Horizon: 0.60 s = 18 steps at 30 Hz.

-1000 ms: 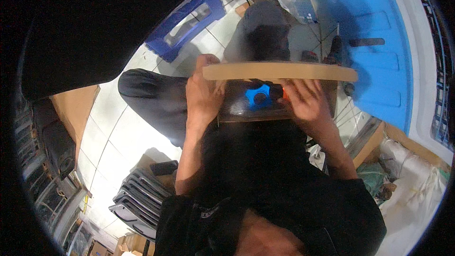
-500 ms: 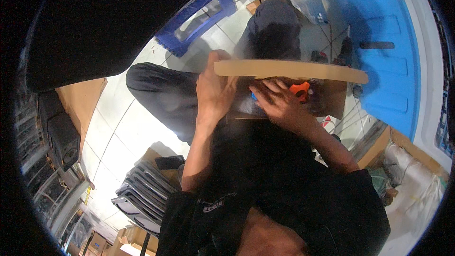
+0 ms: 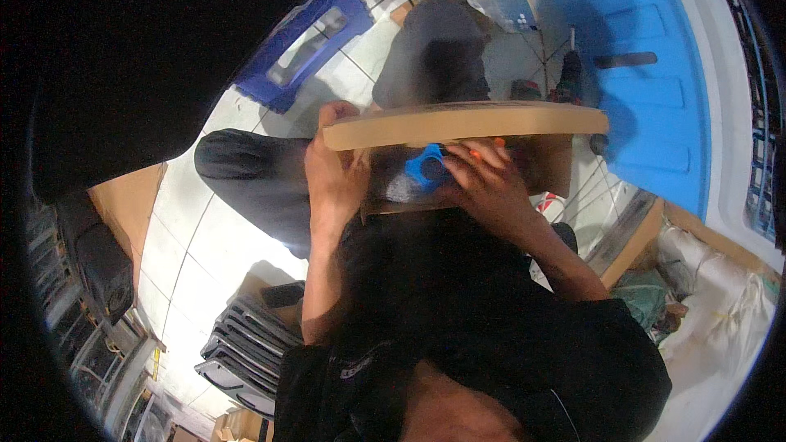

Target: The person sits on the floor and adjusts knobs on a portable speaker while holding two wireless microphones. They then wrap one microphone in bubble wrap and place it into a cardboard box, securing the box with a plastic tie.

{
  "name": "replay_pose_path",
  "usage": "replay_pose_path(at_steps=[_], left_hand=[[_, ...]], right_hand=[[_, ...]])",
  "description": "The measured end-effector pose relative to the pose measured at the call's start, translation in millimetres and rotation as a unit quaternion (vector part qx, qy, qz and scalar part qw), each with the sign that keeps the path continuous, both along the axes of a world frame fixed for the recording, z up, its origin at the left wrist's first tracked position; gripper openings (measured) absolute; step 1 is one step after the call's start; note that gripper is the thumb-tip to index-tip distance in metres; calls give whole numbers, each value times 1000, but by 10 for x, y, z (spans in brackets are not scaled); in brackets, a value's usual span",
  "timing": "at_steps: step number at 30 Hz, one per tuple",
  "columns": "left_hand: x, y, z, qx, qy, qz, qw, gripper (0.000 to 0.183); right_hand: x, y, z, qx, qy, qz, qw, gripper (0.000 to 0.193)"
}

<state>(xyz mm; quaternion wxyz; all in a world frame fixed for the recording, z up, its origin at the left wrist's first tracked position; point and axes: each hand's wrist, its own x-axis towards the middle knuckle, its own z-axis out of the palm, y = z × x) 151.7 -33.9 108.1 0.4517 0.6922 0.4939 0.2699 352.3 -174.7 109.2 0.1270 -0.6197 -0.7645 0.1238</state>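
Note:
An uncovered cardboard box [image 3: 550, 165] rests on my lap with its tan lid [image 3: 467, 122] raised across the top. My left hand [image 3: 334, 176] is closed around the lid's left end, fingertips over its upper edge. Inside the box lie a blue plastic piece with a round hole [image 3: 425, 167] and, largely covered, an orange piece [image 3: 499, 142]. My right hand [image 3: 489, 184] reaches into the box, its fingers loosely stretched and slightly apart over the orange piece, just right of the blue one. Its thumb side is hidden, and I see no firm grip.
A purple-blue step stool [image 3: 303, 45] stands at the upper left on the tiled floor. Along the right runs a large blue plastic panel [image 3: 647, 115]. Stacked dark folding-type frames [image 3: 246, 352] sit at lower left. A carton with plastic wrapping [image 3: 696, 303] is at lower right.
My right hand has shifted across the box from the blue piece toward the orange one, uncovering the blue. The left hand keeps the lid. The whole view has shifted a little.

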Motion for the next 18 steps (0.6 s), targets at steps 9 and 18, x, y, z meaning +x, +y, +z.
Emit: replay_pose_path(at_steps=[9, 18], left_hand=[[25, -1, -25, -2, -2, 6, 1000, 31], [28, -46, 21, 17, 28, 15, 999, 31]], right_hand=[[330, -322, -106, -59, -232, -118, 964, 44], [408, -97, 175, -106, -246, -113, 957, 32]])
